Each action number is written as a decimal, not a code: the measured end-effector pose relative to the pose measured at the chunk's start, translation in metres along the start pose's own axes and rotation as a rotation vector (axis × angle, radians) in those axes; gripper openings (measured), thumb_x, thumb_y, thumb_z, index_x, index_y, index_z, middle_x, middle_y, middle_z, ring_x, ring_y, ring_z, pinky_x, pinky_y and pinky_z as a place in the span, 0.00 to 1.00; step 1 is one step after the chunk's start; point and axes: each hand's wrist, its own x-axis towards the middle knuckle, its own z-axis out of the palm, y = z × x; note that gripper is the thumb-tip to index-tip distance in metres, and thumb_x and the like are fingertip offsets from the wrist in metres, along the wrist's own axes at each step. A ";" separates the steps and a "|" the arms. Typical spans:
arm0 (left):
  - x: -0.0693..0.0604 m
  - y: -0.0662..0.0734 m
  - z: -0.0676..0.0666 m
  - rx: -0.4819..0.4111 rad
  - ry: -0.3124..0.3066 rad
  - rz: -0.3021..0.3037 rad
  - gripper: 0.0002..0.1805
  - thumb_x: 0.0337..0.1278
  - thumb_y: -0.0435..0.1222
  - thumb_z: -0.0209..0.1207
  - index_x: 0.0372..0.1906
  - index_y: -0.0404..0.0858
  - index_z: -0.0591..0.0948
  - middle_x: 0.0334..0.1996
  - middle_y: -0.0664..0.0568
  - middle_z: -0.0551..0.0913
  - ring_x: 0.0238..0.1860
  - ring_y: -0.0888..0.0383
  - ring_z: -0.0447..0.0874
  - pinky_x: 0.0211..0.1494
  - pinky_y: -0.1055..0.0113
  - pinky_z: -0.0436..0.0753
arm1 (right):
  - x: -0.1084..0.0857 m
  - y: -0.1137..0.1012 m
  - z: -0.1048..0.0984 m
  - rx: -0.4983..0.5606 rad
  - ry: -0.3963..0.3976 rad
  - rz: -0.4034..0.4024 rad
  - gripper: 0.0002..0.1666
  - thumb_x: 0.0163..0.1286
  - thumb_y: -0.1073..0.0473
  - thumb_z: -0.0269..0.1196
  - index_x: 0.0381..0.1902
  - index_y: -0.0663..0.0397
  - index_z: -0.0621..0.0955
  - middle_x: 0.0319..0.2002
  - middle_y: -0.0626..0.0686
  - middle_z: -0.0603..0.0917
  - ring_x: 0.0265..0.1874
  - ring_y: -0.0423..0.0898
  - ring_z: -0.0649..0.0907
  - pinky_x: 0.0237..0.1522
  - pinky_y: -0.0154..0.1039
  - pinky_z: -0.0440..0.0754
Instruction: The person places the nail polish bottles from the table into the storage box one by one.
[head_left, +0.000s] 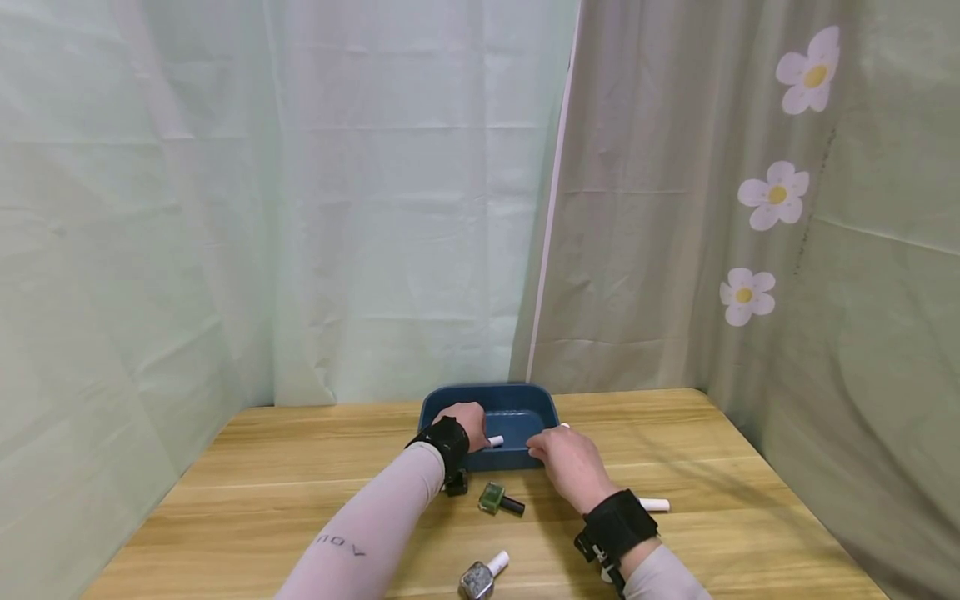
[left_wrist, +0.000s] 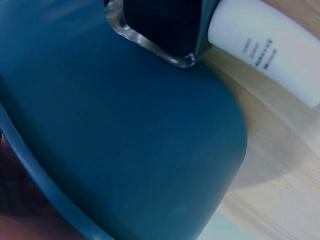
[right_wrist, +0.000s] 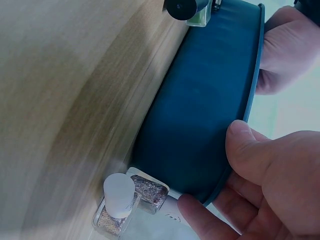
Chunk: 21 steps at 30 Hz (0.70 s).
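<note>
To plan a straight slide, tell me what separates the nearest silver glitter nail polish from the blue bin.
The head view shows a black-capped green nail polish bottle lying between it and the blue bin.

Left hand (head_left: 467, 421) and right hand (head_left: 573, 467) were stretched forward, near each other.
The left forearm (head_left: 367, 525) slanted inward across the front, its hand back uppermost and angled downward, the fingertips hidden. The right forearm (head_left: 667, 577) slanted inward from the opposite side; there the thumb (right_wrist: 241, 135) stood well apart from the index finger (right_wrist: 204, 219), which was nearly straight, while the hand's remaining fingers (right_wrist: 242, 202) bent loosely.
</note>
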 end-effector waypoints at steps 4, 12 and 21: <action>0.002 -0.002 -0.001 -0.011 -0.014 -0.006 0.15 0.63 0.37 0.78 0.23 0.42 0.86 0.18 0.56 0.79 0.23 0.58 0.74 0.33 0.63 0.77 | 0.000 0.000 0.000 0.000 0.002 -0.004 0.03 0.71 0.66 0.75 0.41 0.55 0.94 0.33 0.49 0.92 0.35 0.49 0.88 0.41 0.49 0.88; 0.010 -0.012 0.011 -0.046 0.018 0.019 0.16 0.62 0.39 0.79 0.21 0.44 0.86 0.17 0.57 0.80 0.22 0.57 0.74 0.32 0.62 0.76 | -0.001 -0.001 0.000 0.005 0.001 0.002 0.03 0.71 0.66 0.75 0.41 0.56 0.93 0.34 0.50 0.92 0.36 0.50 0.88 0.41 0.49 0.88; -0.008 -0.010 -0.004 -0.039 0.095 0.022 0.11 0.66 0.42 0.77 0.32 0.40 0.90 0.25 0.55 0.83 0.28 0.56 0.79 0.37 0.58 0.83 | -0.002 -0.001 -0.002 0.000 0.018 -0.017 0.03 0.71 0.67 0.75 0.41 0.55 0.93 0.34 0.50 0.92 0.35 0.50 0.88 0.41 0.50 0.88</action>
